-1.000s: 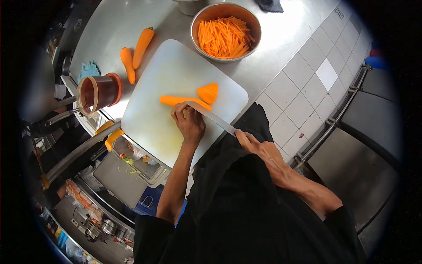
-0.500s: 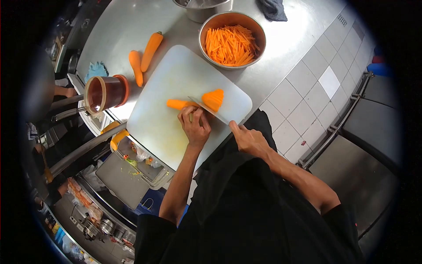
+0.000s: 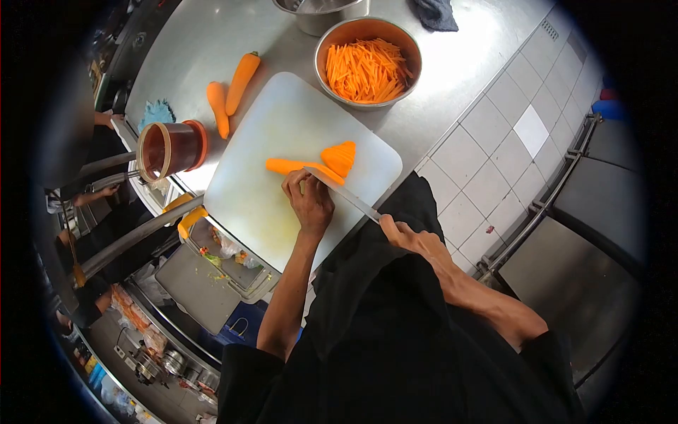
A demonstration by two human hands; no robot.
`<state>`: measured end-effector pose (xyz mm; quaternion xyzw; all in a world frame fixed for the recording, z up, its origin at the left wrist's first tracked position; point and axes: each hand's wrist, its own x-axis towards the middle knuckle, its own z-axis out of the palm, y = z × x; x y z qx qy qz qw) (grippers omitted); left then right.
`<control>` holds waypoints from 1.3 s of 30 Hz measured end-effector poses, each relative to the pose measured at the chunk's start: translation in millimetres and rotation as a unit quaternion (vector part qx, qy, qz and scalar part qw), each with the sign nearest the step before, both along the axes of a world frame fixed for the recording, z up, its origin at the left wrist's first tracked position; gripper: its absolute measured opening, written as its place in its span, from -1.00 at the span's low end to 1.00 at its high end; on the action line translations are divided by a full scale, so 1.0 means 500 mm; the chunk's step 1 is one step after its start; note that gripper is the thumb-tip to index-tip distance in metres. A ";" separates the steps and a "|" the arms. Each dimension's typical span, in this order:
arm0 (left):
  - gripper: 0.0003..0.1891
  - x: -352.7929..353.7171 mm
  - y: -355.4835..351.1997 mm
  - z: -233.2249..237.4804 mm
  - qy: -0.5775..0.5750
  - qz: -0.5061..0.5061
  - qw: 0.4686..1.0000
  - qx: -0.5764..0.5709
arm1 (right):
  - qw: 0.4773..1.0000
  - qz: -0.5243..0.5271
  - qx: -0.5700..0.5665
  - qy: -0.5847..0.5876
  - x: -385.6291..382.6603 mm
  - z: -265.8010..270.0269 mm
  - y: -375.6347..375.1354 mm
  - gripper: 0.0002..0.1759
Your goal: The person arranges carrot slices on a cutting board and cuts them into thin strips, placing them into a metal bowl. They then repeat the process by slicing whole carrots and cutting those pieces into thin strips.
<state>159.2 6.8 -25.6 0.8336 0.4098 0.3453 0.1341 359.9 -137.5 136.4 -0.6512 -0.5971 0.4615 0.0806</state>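
On a white cutting board [image 3: 244, 201], my left hand [image 3: 309, 203] has its fingers curled down on a long carrot piece [image 3: 280, 166]. My right hand [image 3: 417, 240] is wrapped round the handle of a knife [image 3: 360, 203], which it mostly hides. The blade runs slantwise, its tip close to my left fingertips, along the near side of the carrot piece. A fanned stack of carrot slices [image 3: 339, 157] lies just beyond the blade, on the board's right half.
Behind the board stands a metal bowl [image 3: 369, 107] of carrot strips, with another metal bowl [image 3: 332, 21] behind it. Two whole carrots [image 3: 242, 81] lie to the left, near a brownish container [image 3: 164, 152]. A dark cloth [image 3: 436, 14] is at the back. Another person's hand [image 3: 108, 191] shows far left.
The knife and my right hand have drawn back toward my body and slightly right. More of the carrot piece now shows beyond the blade. My left hand stays on the carrot.
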 end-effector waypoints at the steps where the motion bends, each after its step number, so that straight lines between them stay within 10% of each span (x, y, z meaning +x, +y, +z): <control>1: -0.68 -0.001 -0.001 0.000 0.001 0.003 1.000 0.000 | 1.000 -0.006 0.017 0.014 0.001 -0.005 0.001 -0.16; 9: -0.64 -0.005 -0.001 -0.008 0.003 -0.001 1.000 -0.015 | 0.999 -0.006 0.053 0.011 -0.019 -0.070 -0.002 -0.15; 17: -0.73 0.006 0.015 -0.003 -0.016 0.022 0.999 0.018 | 0.995 -0.016 0.064 -0.070 -0.062 -0.171 0.068 -0.71; 25: -0.77 -0.003 -0.002 -0.002 -0.014 0.022 1.000 0.012 | 0.995 -0.010 -0.056 -0.078 -0.056 -0.126 0.102 -0.57; 27: -0.77 -0.004 -0.001 -0.003 -0.011 0.027 0.999 0.014 | 0.964 -0.022 0.233 -0.128 -0.060 -0.141 0.102 -0.34; 30: -0.77 -0.006 -0.006 -0.011 -0.006 0.034 0.999 0.019 | 0.988 -0.044 0.144 -0.044 -0.074 -0.126 0.156 -0.15; 39: -0.75 -0.002 0.001 0.001 -0.011 0.045 0.999 0.022 | 0.993 -0.035 -0.018 -0.112 -0.074 -0.133 0.078 -0.41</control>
